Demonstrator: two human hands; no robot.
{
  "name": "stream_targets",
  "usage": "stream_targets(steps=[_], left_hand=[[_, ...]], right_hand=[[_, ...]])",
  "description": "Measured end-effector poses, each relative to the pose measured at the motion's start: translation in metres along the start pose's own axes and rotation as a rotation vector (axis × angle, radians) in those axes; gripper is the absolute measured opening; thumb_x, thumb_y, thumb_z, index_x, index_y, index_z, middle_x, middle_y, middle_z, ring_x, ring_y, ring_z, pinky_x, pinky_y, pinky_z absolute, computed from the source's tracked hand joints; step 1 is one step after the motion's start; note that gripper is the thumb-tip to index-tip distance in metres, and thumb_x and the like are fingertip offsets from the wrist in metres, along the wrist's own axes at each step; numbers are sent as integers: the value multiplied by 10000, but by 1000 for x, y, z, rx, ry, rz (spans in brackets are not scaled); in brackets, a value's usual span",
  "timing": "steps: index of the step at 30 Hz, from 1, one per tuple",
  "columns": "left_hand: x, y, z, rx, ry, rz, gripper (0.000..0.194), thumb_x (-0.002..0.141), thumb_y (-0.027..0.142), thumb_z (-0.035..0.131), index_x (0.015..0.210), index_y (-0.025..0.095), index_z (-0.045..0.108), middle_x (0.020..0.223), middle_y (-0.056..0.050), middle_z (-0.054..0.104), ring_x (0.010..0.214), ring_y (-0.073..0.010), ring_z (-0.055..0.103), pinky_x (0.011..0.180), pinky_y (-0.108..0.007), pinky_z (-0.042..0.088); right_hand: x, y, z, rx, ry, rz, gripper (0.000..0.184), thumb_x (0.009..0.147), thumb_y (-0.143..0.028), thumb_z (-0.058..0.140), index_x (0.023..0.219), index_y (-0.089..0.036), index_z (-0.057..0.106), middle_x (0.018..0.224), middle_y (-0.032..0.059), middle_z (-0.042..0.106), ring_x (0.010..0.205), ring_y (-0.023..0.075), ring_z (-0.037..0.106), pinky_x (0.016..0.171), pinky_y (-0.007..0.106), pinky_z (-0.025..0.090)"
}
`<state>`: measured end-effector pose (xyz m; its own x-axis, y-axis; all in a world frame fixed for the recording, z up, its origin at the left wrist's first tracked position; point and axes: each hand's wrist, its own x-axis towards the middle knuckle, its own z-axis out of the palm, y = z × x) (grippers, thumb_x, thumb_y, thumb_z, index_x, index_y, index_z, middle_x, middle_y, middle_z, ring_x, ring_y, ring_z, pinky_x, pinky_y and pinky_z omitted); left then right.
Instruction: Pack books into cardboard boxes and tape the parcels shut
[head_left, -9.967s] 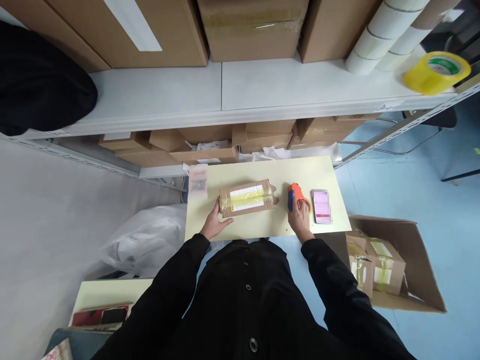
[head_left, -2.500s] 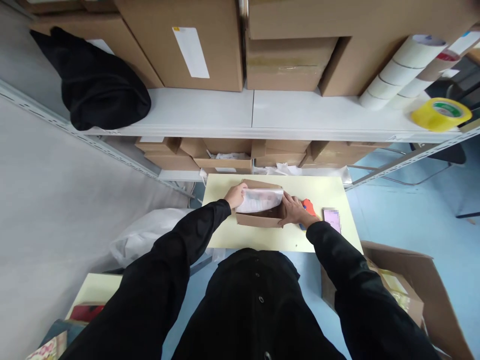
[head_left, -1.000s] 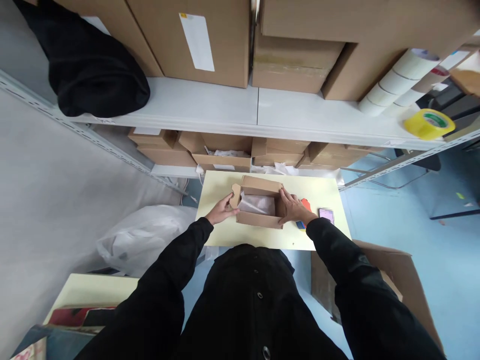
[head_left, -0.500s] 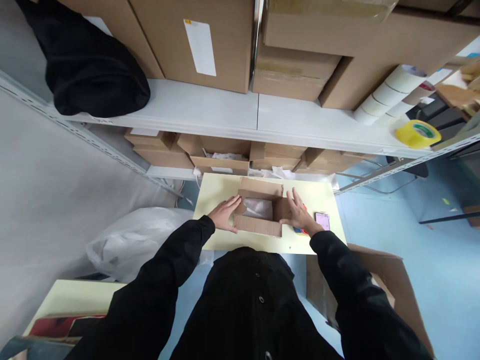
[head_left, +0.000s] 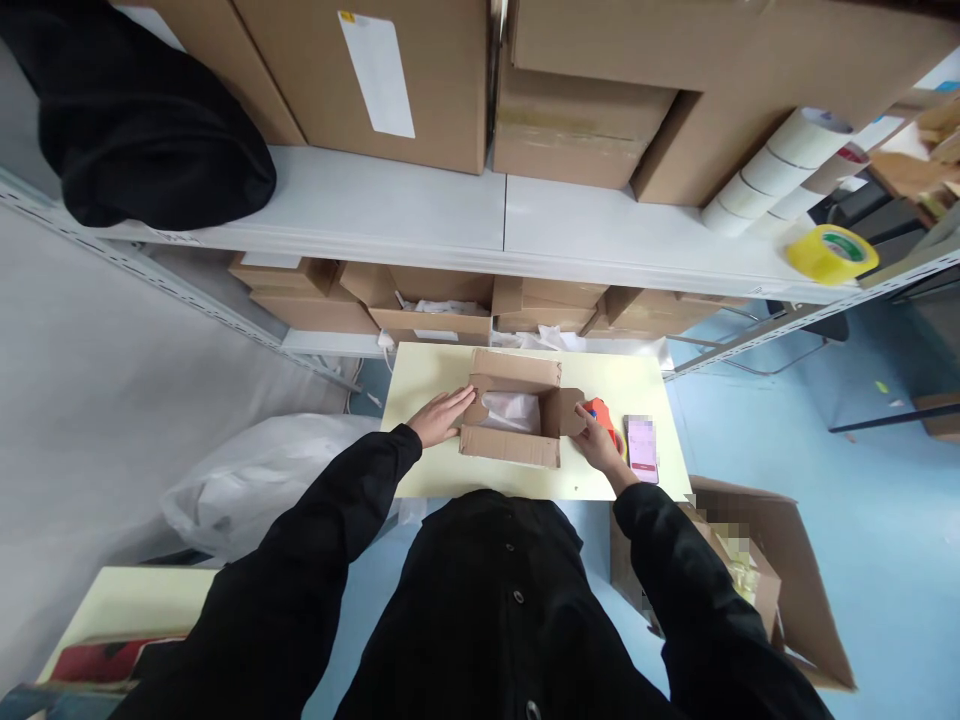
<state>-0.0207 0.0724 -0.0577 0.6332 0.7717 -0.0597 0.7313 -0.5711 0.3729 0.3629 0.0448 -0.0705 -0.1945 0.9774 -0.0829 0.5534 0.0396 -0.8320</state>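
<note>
A small open cardboard box (head_left: 510,449) sits on the pale yellow table, with a translucent plastic-wrapped item (head_left: 511,411) inside. My left hand (head_left: 442,416) lies at the box's left end, fingers stretched out and their tips touching the left flap (head_left: 478,385). At the other end, my right hand (head_left: 598,442) pinches the edge of the right flap (head_left: 571,400), which is folded outward. Just beyond the right fingers is an orange-red tape dispenser (head_left: 600,410), partly hidden by that hand. The long flaps stand spread at the back and front.
A phone (head_left: 641,446) with a lit screen lies on the right of the table (head_left: 420,372). Behind is a shelf (head_left: 390,205) with large boxes, tape rolls (head_left: 780,170) and a black cloth item (head_left: 157,130). A large open carton (head_left: 810,590) stands at lower right.
My right hand has gone from spread fingers to pinching the right flap, which now shows folded outward. My left hand has shifted slightly left, and the left flap shows more.
</note>
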Motion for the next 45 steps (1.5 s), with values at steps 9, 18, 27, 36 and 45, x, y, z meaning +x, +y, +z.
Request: stream_targets(steps=[9, 18, 27, 36, 45], left_hand=[[-15, 12, 14, -102, 99, -5, 649, 851, 188, 491, 1462, 146, 277, 1520, -158, 312, 1394, -251, 324, 1117, -432, 312], [-14, 17, 8, -200, 119, -62, 599, 902, 411, 475, 1411, 106, 397, 1505, -165, 340, 1381, -279, 343, 1121, -429, 330], [-9, 38, 20, -373, 285, -253, 434, 946, 312, 357, 1305, 129, 518, 1426, -126, 467, 1305, -224, 456, 1098, -390, 384], [-13, 40, 36, -702, 415, -358, 533, 886, 204, 450, 1408, 197, 343, 1399, -146, 446, 1252, -234, 505, 998, -398, 482], [-8, 34, 42, -840, 425, -445, 811, 862, 195, 512, 1496, 236, 8, 1499, -229, 253, 1269, -273, 487, 897, -398, 530]], right_hand=[[9, -22, -3, 19, -101, -136, 486, 900, -328, 472, 1379, -249, 460, 1267, 120, 587, 1068, 263, 623, 888, 466, 543], [24, -30, -7, -347, -285, -292, 597, 814, -54, 411, 1378, -241, 475, 1362, 136, 449, 1255, 263, 470, 1016, 463, 436], [19, -22, 3, -108, -156, -156, 383, 894, -455, 482, 1150, -211, 629, 1432, 141, 390, 1340, 315, 378, 1031, 499, 425], [37, -32, 11, 70, 4, 33, 790, 756, -465, 668, 1421, -255, 296, 1356, 150, 445, 1157, 282, 540, 872, 450, 543], [57, -51, -9, -247, -64, -222, 848, 792, -309, 633, 1502, -270, 170, 1274, 111, 488, 1191, 283, 507, 982, 493, 448]])
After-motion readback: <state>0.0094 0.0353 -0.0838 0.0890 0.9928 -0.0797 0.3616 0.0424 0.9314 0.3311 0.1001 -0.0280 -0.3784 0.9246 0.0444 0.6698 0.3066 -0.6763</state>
